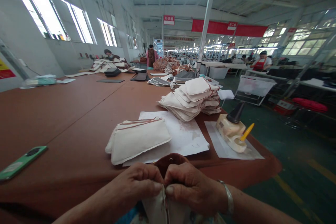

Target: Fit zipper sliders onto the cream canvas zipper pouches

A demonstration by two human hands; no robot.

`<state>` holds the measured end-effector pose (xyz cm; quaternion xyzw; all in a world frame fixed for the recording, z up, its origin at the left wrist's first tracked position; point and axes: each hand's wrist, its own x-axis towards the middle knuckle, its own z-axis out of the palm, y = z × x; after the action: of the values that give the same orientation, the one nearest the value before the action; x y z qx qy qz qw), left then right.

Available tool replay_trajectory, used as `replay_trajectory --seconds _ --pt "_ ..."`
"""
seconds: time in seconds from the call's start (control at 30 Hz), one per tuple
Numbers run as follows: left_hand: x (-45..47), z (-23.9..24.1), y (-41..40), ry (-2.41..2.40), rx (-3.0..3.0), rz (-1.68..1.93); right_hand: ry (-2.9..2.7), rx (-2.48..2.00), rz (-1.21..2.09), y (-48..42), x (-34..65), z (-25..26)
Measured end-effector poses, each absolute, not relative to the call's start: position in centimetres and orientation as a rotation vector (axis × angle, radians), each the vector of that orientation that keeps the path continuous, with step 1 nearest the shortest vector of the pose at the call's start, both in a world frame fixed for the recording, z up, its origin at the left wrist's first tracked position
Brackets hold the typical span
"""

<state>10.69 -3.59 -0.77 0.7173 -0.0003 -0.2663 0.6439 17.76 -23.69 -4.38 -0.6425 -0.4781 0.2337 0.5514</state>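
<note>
At the near edge of a brown tabletop, my left hand and right hand, thumbs and fingers closed side by side, pinch the upper edges of a cream fabric piece. Just beyond, a small cream stack lies partly on a white sheet; a taller pile rises farther right. A green phone lies left, a cream container right.

The piece at bottom centre and the pouches above it look like matt cloth. The table, left, is smooth, faintly glossy; the sheet, centre, smudged paper; the bangle, lower right, shiny metal; the tub, right, stained plastic.
</note>
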Motion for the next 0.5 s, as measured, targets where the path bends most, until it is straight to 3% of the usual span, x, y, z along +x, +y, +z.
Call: replay_trajectory --seconds 0.5 --pt "10.7 -1.6 -3.9 -0.026 1.680 -0.567 -1.123 -1.515 0.476 -23.4 17.8 -5.5"
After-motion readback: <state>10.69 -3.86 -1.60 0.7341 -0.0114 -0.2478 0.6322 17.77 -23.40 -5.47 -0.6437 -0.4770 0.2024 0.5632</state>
